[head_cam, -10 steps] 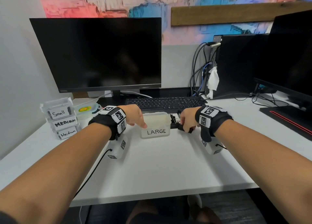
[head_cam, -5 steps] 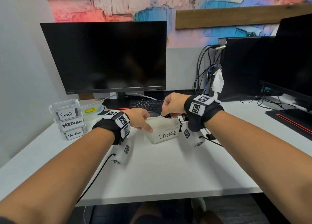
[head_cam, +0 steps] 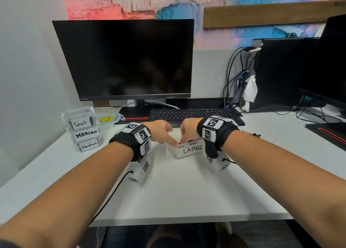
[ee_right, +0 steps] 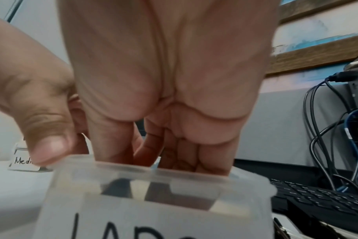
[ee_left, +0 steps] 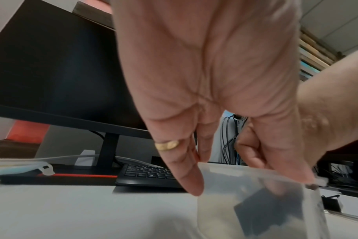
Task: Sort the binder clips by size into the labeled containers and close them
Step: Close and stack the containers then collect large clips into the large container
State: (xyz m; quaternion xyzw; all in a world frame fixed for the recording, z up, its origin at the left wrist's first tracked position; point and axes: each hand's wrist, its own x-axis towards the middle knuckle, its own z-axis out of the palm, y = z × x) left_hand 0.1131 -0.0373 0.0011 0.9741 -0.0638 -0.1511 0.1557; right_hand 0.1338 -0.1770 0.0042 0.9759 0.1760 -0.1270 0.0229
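Note:
A translucent container labelled LARGE (head_cam: 176, 154) stands at the desk's middle, lid off. My left hand (head_cam: 174, 143) holds its left front corner, thumb on the front rim and fingers along the end, as the left wrist view shows at the hand (ee_left: 249, 177). My right hand (head_cam: 187, 133) is over the container with its fingers pointing down inside. In the right wrist view the rim of the container (ee_right: 153, 218) hides the fingertips of the right hand (ee_right: 164, 155). A black binder clip (ee_left: 264, 210) (ee_right: 121, 186) shows through the wall; whether the fingers still hold it is hidden. Another black clip (head_cam: 251, 134) (ee_left: 331, 204) lies on the desk to the right.
Closed boxes labelled Small (head_cam: 80, 123), MEDIUM (head_cam: 86, 134) and Medium (head_cam: 89, 145) are stacked at the left. Behind the container lie a keyboard (head_cam: 196, 115) and a monitor (head_cam: 127, 60). A PC tower (head_cam: 277, 73) with cables stands at the back right, a second screen (head_cam: 333, 60) beside it.
My right hand left the desk right of the LARGE container, rose over it and now reaches down into it. The left hand stayed at the container's left corner.

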